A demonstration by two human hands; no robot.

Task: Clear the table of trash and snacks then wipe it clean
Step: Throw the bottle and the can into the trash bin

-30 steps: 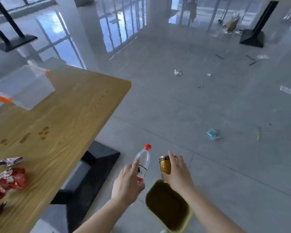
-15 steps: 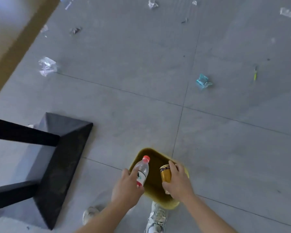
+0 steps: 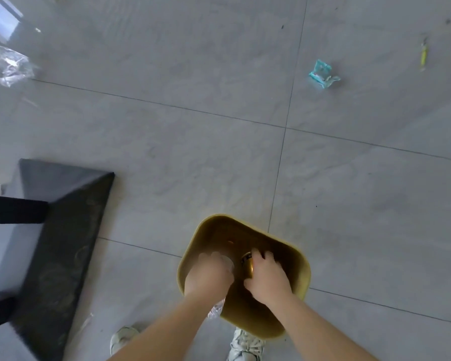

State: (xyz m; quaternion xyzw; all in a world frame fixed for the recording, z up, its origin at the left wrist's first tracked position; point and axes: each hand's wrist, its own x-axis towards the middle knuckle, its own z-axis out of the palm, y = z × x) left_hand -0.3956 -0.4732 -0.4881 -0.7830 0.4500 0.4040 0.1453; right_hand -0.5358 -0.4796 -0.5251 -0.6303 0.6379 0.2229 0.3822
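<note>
A yellow-olive waste bin stands on the grey floor just in front of my feet. Both my hands are lowered inside its mouth. My left hand is closed around a clear plastic bottle, of which only a blurred bit shows past the fingers. My right hand grips a gold drink can, tilted top-forward into the bin. The table top is out of view.
The table's black base and legs lie at the left. Litter dots the floor: a teal wrapper, a crumpled clear wrapper, a yellow strip, a foil scrap by the bin. My shoes show at the bottom.
My view has tipped down from the table to the floor. Both hands have dropped from above the bin into its mouth, still holding the bottle and the can.
</note>
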